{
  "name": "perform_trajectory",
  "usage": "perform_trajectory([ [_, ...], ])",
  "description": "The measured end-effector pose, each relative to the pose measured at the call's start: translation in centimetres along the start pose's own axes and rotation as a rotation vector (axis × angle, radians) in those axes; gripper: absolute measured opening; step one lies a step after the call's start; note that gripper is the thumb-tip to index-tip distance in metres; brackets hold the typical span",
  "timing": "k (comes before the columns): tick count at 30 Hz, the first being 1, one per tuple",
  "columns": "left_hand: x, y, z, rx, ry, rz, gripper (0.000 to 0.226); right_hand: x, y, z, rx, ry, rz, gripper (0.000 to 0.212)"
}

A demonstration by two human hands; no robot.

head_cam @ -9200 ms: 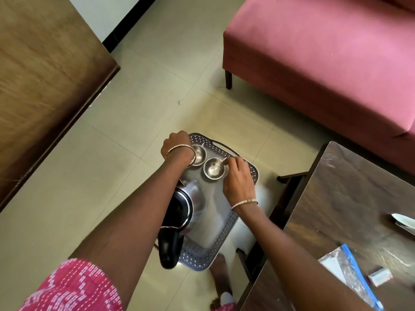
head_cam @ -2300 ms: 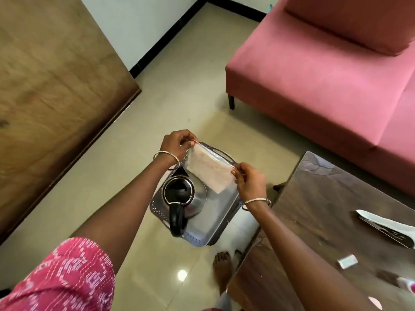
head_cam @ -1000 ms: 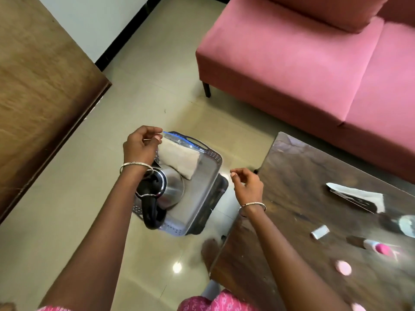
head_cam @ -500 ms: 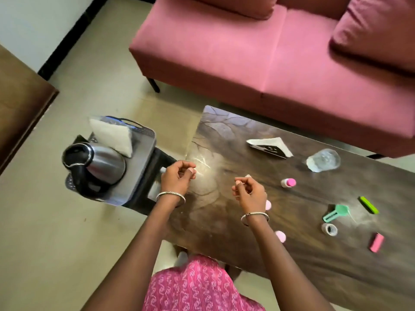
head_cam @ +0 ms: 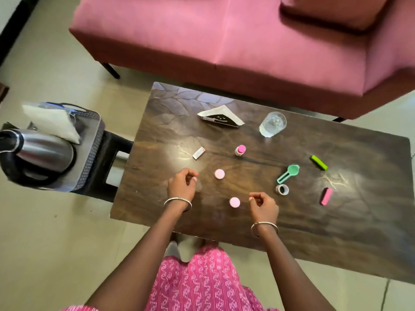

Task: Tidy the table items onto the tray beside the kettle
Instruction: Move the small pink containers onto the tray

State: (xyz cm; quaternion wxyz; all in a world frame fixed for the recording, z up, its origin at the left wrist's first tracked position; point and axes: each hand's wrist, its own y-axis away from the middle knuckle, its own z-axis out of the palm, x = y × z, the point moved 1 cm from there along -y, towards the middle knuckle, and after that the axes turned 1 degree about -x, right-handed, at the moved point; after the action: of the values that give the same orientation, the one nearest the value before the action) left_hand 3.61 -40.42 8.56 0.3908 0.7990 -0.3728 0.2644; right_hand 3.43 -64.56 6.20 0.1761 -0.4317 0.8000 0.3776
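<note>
Dark wood tabletop [head_cam: 336,232] lies under both hands, which hover over its near-left part with fingers loosely curled. The left hand [head_cam: 181,186] has its grip narrow, thumb and forefinger nearly meeting, and holds nothing; the right hand [head_cam: 263,206] is curled the same way, also empty, just right of a pink round cap [head_cam: 234,202]. Half a second ago both hands sat closer to the tabletop's left edge; a second ago the left hand was pinching the white packet [head_cam: 50,122] at the tray [head_cam: 92,153], where that packet now leans against the steel kettle [head_cam: 38,156], well apart from the hands. Counted on the tabletop: two pink round caps, the second [head_cam: 219,174] between the hands and a small pink-topped bottle [head_cam: 239,150]; one white sachet [head_cam: 199,153]; one napkin holder [head_cam: 221,116]; one glass [head_cam: 272,124]; one green scoop [head_cam: 288,173]; one tape roll [head_cam: 282,189]; one green bar [head_cam: 318,162]; one pink bar [head_cam: 326,196].
</note>
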Motion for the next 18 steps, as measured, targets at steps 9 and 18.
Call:
perform_trajectory([
  [9, -1.9, -4.3, 9.0, -0.293, -0.505, 0.182, 0.040, 5.3, -2.6, 4.9, -0.337, 0.324, -0.090, 0.066],
  [18, -3.8, -7.4, 13.9, -0.304, -0.710, 0.270, 0.060, 6.8, -4.5, 8.8, -0.281, 0.466, -0.270, 0.047],
])
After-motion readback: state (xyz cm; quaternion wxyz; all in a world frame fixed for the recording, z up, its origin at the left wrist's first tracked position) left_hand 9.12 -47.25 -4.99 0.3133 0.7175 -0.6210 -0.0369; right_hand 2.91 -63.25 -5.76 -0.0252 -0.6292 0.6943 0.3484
